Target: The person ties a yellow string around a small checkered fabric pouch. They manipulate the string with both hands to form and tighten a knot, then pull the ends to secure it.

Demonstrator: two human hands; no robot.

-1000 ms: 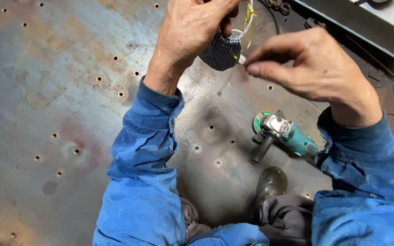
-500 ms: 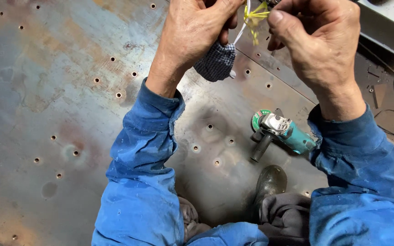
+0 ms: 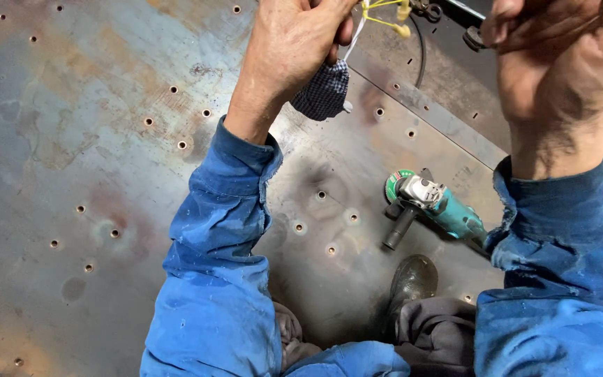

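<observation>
While raised over the drilled steel plate (image 3: 106,139), left hand (image 3: 294,49) clenched on dark checked cloth pouch (image 3: 324,91) with yellow cords (image 3: 385,17) (top edge, partly cut off). Right hand (image 3: 560,63) curled, grip unclear. Teal angle grinder (image 3: 430,206) lying below on plate, well apart.

Floor: rusty steel plate (image 3: 92,160), blue-brown heat tint, small drilled holes.
Seam: overlapping steel strip (image 3: 448,122), upper right.
Light: even, soft reflections.

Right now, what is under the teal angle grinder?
The teal angle grinder lies on a big rusty steel plate dotted with small drilled holes. Any holes directly beneath it are covered, and its rear end is hidden behind the blue right sleeve.
</observation>
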